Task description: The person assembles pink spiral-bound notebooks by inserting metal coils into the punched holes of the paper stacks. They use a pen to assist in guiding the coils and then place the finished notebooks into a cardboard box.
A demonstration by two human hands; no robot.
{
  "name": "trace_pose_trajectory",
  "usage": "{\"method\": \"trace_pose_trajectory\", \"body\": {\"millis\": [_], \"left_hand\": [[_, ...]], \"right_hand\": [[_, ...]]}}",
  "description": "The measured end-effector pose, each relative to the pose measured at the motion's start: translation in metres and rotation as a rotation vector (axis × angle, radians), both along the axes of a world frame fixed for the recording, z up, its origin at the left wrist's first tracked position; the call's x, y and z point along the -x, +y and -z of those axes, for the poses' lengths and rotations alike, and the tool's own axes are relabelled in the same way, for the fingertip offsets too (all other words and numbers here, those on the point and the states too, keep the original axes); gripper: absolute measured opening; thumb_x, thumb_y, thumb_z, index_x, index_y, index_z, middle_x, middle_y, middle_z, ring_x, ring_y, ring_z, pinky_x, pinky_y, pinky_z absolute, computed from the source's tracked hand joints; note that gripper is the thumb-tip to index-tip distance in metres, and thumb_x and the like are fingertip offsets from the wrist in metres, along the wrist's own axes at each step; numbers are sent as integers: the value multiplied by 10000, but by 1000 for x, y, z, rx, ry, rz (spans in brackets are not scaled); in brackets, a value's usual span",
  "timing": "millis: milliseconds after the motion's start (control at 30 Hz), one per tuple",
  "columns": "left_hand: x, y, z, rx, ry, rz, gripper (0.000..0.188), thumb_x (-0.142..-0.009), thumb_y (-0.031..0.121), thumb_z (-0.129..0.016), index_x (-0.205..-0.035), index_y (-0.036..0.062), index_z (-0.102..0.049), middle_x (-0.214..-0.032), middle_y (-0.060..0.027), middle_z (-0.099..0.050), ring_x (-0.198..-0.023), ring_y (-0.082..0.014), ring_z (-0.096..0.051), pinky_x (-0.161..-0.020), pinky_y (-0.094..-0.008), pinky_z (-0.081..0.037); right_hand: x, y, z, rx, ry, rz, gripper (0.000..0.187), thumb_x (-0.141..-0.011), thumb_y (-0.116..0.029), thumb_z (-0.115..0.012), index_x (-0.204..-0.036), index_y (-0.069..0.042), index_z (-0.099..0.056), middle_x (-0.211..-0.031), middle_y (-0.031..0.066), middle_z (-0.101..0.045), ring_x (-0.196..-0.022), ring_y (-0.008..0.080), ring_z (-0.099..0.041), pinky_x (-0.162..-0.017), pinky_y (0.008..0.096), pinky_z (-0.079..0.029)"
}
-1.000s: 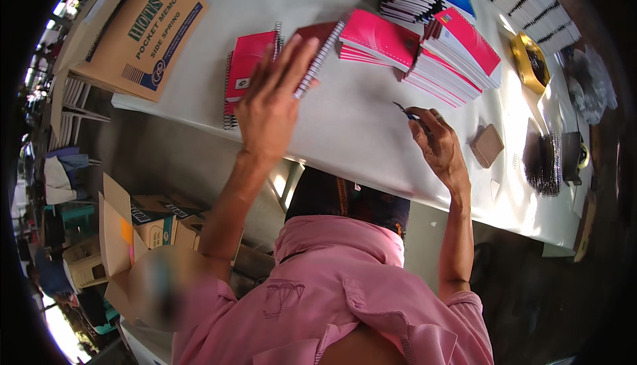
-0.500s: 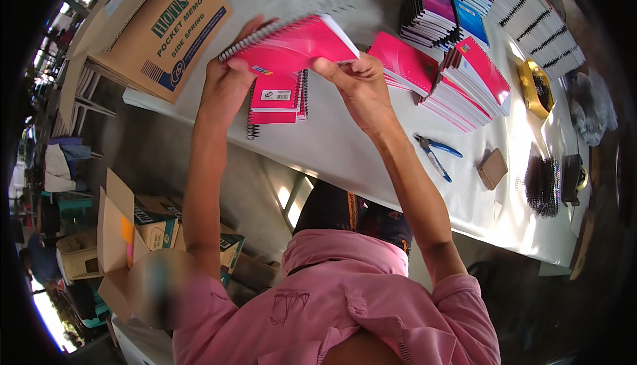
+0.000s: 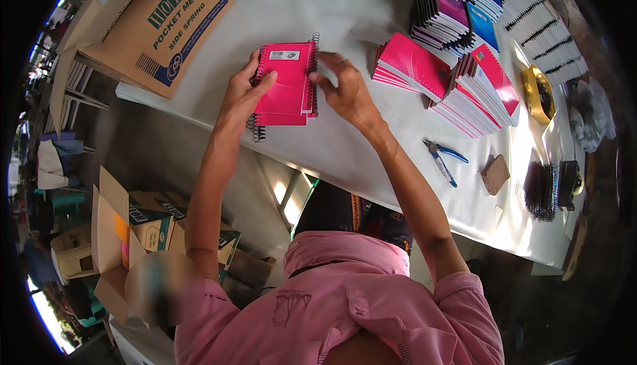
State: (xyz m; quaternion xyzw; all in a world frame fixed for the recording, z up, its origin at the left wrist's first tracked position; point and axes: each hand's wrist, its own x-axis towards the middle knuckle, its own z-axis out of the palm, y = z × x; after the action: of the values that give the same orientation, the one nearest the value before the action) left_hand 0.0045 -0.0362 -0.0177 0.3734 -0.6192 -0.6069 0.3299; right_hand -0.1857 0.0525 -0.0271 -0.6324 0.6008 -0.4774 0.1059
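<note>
A pink spiral notebook (image 3: 282, 90) with a white label on its cover lies on top of a small pile of the same kind, near the table's front edge. Wire coils stick out on both sides of this pile. My left hand (image 3: 244, 96) holds the notebook by its left side, thumb flat on the cover and fingers around the edge. At the right-hand coil is my right hand (image 3: 346, 93), its thumb close to the wire and its fingers apart. Whether that thumb touches the coil, I cannot tell.
Right of my hands stand stacks of pink notebooks without coils (image 3: 411, 66), (image 3: 474, 93). Blue-handled pliers (image 3: 444, 159), a brown block (image 3: 495, 175) and a bundle of black coils (image 3: 542, 192) lie nearer the right edge. A cardboard box (image 3: 159, 33) stands at the left.
The notebook, raised and tilted between both hands, has come down onto the pile with its labelled cover upward. My right hand has let go and moved slightly left.
</note>
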Motion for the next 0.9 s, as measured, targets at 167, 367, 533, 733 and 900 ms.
{"method": "trace_pose_trajectory", "body": {"millis": [167,367,533,733,900], "left_hand": [[8,4,3,48,-83,-66,681,-942,151,-647,-1507,30,-288,-1338,-122,-555,-1170,-129,-527,-1002,-268,-409],[-8,22,-17,574,-151,-233,630,-949,158,-627,-1493,47,-329,-1549,-214,-290,-1464,-275,-207,-1134,-357,-284],[19,76,-46,735,-80,-148,583,-927,87,-627,-1465,79,-401,-1556,-179,-300,-1467,-332,-210,-1153,-429,-257],[53,121,-26,824,-98,65,587,-886,53,-651,-1433,93,-443,-1537,-165,-336,-1449,-410,-220,-1144,-481,-264],[95,156,-24,801,-150,154,885,-782,57,-764,-1512,59,-265,-1565,-169,-275,-1465,-369,-198,-1144,-427,-295]], "right_hand": [[-6,10,2,22,127,35,457,-857,-122,-670,-1261,53,-547,-1277,232,-554,-1139,401,-536,-955,467,-444],[72,63,-29,-132,746,525,494,-830,-156,-691,-1284,-13,-556,-1294,158,-546,-1194,315,-500,-978,456,-411],[102,84,-1,-29,982,540,369,-843,-102,-664,-1210,-70,-630,-1243,82,-625,-1091,288,-588,-880,426,-484],[111,84,-24,-43,962,385,288,-853,-51,-609,-1137,-60,-653,-1139,118,-673,-991,290,-641,-822,402,-526],[112,91,-63,0,760,460,269,-835,-50,-621,-1094,-108,-665,-916,134,-710,-726,325,-668,-591,431,-522]]}}
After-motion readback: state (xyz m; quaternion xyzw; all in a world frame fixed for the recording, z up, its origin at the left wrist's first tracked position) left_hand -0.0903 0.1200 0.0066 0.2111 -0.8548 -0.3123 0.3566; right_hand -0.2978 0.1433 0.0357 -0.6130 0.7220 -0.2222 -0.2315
